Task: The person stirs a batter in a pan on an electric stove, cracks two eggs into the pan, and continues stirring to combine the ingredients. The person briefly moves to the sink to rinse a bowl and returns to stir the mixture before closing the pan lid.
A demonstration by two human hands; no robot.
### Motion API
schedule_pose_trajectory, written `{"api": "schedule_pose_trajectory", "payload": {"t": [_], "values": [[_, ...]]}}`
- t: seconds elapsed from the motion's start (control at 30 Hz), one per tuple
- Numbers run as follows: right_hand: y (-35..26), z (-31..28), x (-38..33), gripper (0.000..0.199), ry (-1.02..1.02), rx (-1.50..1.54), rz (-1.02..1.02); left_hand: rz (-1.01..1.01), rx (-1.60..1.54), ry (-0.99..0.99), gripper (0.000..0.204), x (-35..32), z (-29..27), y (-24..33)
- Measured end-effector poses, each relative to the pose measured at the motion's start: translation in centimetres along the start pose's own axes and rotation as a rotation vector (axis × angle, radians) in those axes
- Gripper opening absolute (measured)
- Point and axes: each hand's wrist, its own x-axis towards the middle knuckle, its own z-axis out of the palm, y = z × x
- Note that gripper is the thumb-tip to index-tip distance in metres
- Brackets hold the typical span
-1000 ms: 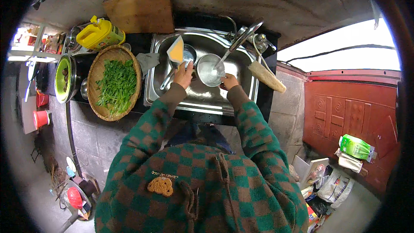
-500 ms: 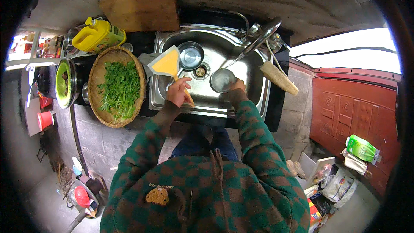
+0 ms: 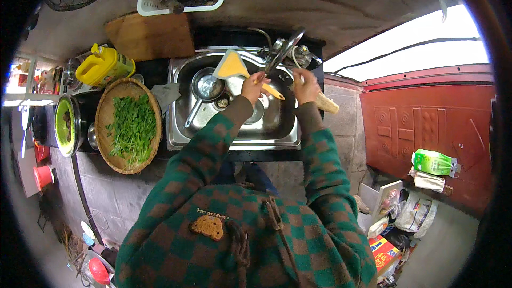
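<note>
My left hand [image 3: 253, 88] is closed round the handle of a yellow scraper [image 3: 231, 66], its flat flared blade edged in white, above the sink [image 3: 181, 134]. To the right, my right hand [image 3: 306, 86] curls at the upper end of a tan loofah [image 3: 327, 102] by the sink's right rim. That hand covers the loofah's top, and the grip is partly hidden. A metal ladle [image 3: 207, 84] with a long handle lies at the sink's left, beside the drain strainer [image 3: 223, 101]. Below my left wrist a round metal bowl [image 3: 257, 114] shows in part.
The curved faucet [image 3: 282, 53] rises behind my hands. Left of the sink stand a wicker basket [image 3: 106, 152] of leafy greens, a yellow jug [image 3: 105, 66] and a green-rimmed basin [image 3: 65, 125]. A cutting board [image 3: 152, 37] leans at the back. A red door [image 3: 421, 122] is at right.
My right hand has let go of the bowl and moved up and right to the loofah. My left hand has carried the scraper rightward. The view has shifted.
</note>
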Motion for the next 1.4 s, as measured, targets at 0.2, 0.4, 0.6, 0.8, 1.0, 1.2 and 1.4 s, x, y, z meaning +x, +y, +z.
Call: {"api": "schedule_pose_trajectory", "payload": {"t": [0.2, 0.4, 0.6, 0.8, 1.0, 1.2, 1.4], "values": [[2.6, -2.9, 5.7, 0.020, -0.008, -0.313, 0.059, 0.019, 0.026, 0.085, 0.020, -0.5, 1.8, 1.2], [4.0, -2.3, 8.0, 0.023, -0.049, -0.383, 0.020, 0.055, -0.138, 0.134, 0.022, 0.5, 2.0, 2.5], [3.9, -2.0, 8.3, 0.030, -0.176, -0.434, 0.071, 0.155, -0.175, 0.129, 0.031, 0.7, 1.8, 2.9], [3.5, -1.9, 7.6, 0.024, -0.047, -0.466, -0.097, 0.148, -0.041, 0.168, 0.023, 0.5, 1.1, 3.2], [-3.6, -0.2, -1.5, 0.035, -0.493, 0.208, 0.332, 0.171, -0.366, 0.190, 0.025, 3.4, 1.4, -0.3], [-5.3, 6.2, -6.5, 0.064, -0.638, 0.909, 0.294, 0.160, -0.526, 0.062, 0.028, 4.5, -1.1, -2.9], [-1.0, 12.2, -2.4, 0.029, -0.317, 0.360, 0.555, 0.121, -0.446, -0.079, 0.015, 1.0, 2.0, -1.8]]}}
